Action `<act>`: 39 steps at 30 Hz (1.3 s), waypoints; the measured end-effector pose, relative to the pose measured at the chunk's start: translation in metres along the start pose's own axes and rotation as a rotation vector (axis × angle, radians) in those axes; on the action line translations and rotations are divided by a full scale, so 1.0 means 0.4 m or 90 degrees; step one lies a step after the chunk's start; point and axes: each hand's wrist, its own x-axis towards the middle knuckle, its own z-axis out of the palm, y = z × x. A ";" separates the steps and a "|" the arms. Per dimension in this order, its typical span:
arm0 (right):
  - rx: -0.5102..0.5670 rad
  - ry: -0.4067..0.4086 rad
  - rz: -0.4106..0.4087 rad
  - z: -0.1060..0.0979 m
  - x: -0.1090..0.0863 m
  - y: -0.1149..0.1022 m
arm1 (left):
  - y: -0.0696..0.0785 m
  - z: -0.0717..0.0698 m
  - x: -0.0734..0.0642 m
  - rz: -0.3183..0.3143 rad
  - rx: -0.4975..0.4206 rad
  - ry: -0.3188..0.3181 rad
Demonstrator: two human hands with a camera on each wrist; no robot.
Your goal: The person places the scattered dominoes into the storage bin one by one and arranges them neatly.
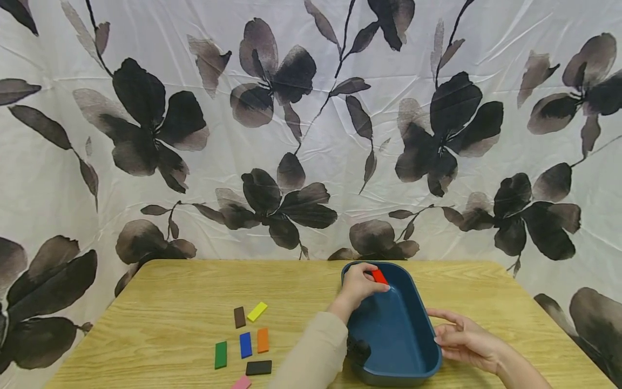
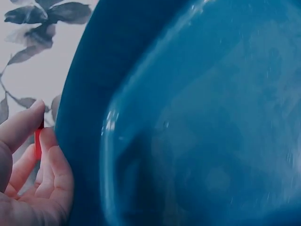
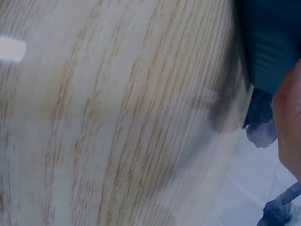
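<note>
A flat red block (image 1: 379, 276) is pinched between the thumb and fingers of my left hand (image 1: 360, 283), over the far end of a deep blue plastic tub (image 1: 400, 346). In the left wrist view, the red block (image 2: 38, 143) shows edge-on between the fingertips, beside the tub's wall (image 2: 89, 122). My right hand (image 1: 468, 340) is at the tub's right side, its fingers extended and touching the outer wall near the rim. Only part of that right hand (image 3: 289, 122) enters the right wrist view.
Left of the tub, flat blocks lie spread on the wooden table (image 1: 160, 324): brown (image 1: 239, 317), yellow (image 1: 257, 311), blue (image 1: 245, 344), orange (image 1: 263, 340), green (image 1: 221, 355), black (image 1: 258, 367) and pink (image 1: 242, 382). A floral curtain (image 1: 311, 135) hangs behind the table.
</note>
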 end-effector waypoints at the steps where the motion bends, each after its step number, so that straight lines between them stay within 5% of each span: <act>1: -0.002 -0.003 -0.001 0.000 0.000 -0.001 | 0.000 0.005 -0.002 -0.002 -0.002 -0.004; 21: -0.049 0.010 0.003 0.004 0.001 -0.003 | -0.006 0.049 -0.034 -0.058 -0.006 -0.001; 28: -0.038 0.007 0.024 0.009 -0.001 -0.005 | -0.029 0.061 -0.032 -0.083 0.015 -0.037; 34: -0.046 0.003 0.016 0.011 -0.001 -0.004 | -0.023 0.052 -0.032 -0.132 0.046 -0.074; 39: -0.048 0.010 0.012 0.005 -0.003 0.001 | -0.027 0.028 -0.020 -0.122 0.045 -0.070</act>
